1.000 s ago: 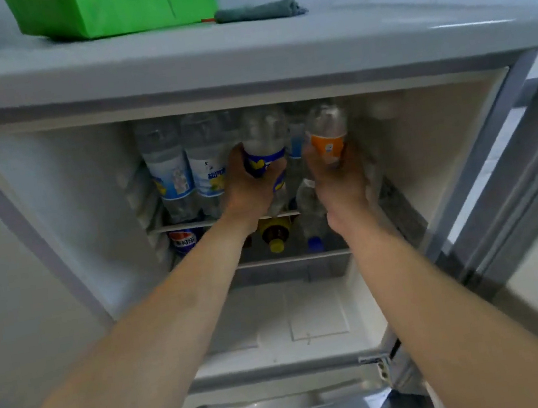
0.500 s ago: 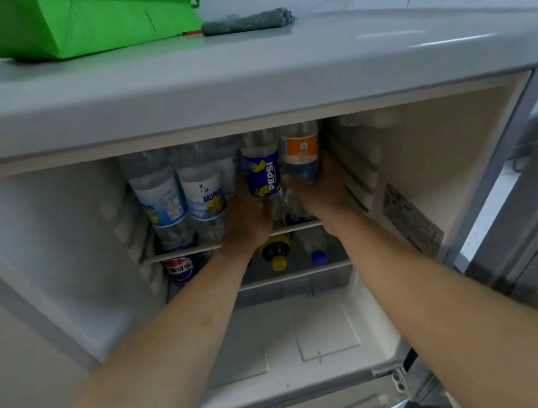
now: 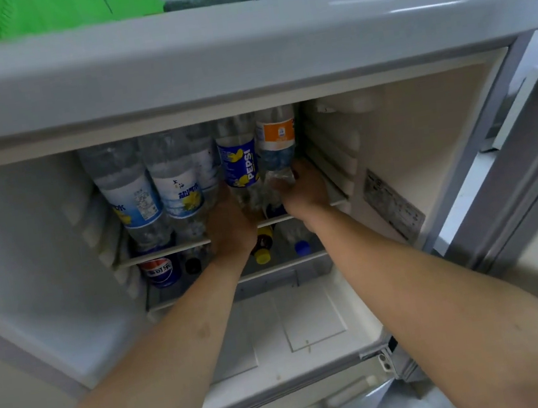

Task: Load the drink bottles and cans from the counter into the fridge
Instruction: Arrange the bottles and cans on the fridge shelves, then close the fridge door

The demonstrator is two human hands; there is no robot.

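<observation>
On the upper fridge shelf (image 3: 170,250), left hand (image 3: 229,223) gripping Pepsi bottle (image 3: 239,163) base, right hand (image 3: 305,188) gripping orange-labelled bottle (image 3: 278,143) base

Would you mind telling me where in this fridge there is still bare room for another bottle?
The bare floor below the lower shelf is free, bordered by both side walls. The upper shelf is crowded: bottles fill it from the left wall to the orange-label bottle held by the right hand; the left hand holds the Pepsi bottle.

Dim, soft-focus view; wide-angle bending at edges.
</observation>
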